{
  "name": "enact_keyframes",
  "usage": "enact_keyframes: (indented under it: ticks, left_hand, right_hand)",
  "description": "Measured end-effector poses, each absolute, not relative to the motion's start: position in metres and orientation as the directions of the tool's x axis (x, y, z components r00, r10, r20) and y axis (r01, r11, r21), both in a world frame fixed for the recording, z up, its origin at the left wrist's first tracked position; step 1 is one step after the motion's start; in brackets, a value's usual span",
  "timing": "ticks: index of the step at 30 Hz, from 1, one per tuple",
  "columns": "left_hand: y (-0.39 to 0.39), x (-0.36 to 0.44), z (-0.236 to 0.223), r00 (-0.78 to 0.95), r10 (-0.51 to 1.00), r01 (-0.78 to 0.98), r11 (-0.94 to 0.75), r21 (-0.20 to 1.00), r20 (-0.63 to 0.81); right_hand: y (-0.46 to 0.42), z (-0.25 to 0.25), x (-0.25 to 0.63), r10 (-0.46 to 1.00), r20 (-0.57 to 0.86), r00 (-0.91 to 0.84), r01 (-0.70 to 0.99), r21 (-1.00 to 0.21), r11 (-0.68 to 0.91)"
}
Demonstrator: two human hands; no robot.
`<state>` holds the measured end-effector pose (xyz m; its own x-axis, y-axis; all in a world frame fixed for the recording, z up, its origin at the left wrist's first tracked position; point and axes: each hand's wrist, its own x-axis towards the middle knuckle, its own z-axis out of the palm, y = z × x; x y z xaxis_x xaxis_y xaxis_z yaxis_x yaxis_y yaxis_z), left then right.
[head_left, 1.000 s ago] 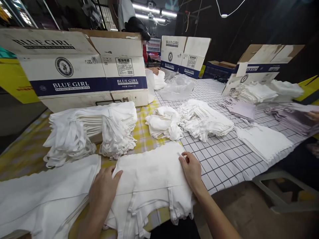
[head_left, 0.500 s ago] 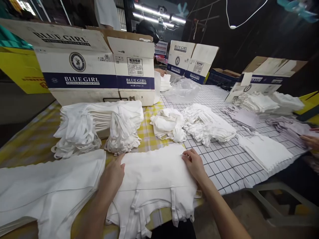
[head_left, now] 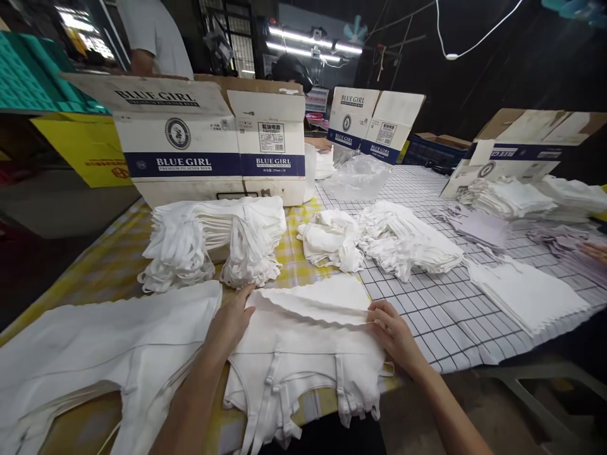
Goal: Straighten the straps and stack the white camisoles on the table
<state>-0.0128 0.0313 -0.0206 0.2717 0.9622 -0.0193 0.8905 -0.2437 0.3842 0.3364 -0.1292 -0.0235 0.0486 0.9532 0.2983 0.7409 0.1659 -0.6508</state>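
A white camisole (head_left: 308,354) with thin adjustable straps lies in front of me, hem away from me and straps hanging toward the table's near edge. Its upper layer's scalloped hem is lifted and pulled partly back, showing another white layer beneath. My right hand (head_left: 393,332) pinches this hem at the right side, thumb underneath. At the left end of the hem, my left hand (head_left: 234,319) is closed on the fabric edge. To the left lies a stack of white camisoles (head_left: 109,341). Beyond my left hand sits a folded pile of white strappy garments (head_left: 215,240).
A crumpled white garment (head_left: 329,237) and a white garment pile (head_left: 408,243) lie ahead. Flattened-open beer cartons (head_left: 213,139) stand behind, with a clear plastic bag (head_left: 358,177). Another person's hand (head_left: 595,253) is at the far right. A stool (head_left: 535,392) stands below the table.
The camisole's upper hem, flat before, is now raised and drawn toward me. My right hand has moved down along the right side with it. The view has shifted left.
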Motion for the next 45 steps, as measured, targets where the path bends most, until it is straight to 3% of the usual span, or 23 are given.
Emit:
enact_keyframes:
  ticks: [8,13,21,33,39,45]
  left_hand:
    - [0.012,0.005,-0.012,0.383,0.911,0.86,-0.412,0.303,0.152]
    - [0.013,0.014,-0.004,0.509,0.845,0.805,-0.535,0.255,0.166]
    - [0.015,0.002,-0.001,0.453,0.872,0.832,-0.488,0.262,0.185]
    - [0.005,0.069,-0.001,0.61,0.761,0.602,-0.626,0.496,0.22]
    - [0.013,0.084,-0.014,0.595,0.788,0.53,-0.531,0.661,0.157]
    - [0.013,0.076,-0.015,0.599,0.795,0.406,-0.405,0.819,0.096]
  right_hand:
    - [-0.139,-0.036,0.332,0.95,0.313,0.015,0.743,-0.639,0.199]
    - [-0.139,-0.039,0.328,0.933,0.352,0.072,0.738,-0.648,0.187]
    - [-0.138,-0.042,0.331,0.933,0.338,0.122,0.743,-0.655,0.14]
    - [-0.142,-0.035,0.329,0.94,0.306,0.147,0.706,-0.699,0.117]
    - [-0.141,-0.034,0.327,0.933,0.319,0.166,0.719,-0.687,0.107]
    - [-0.111,-0.009,0.286,0.87,0.387,0.306,0.756,-0.654,0.025]
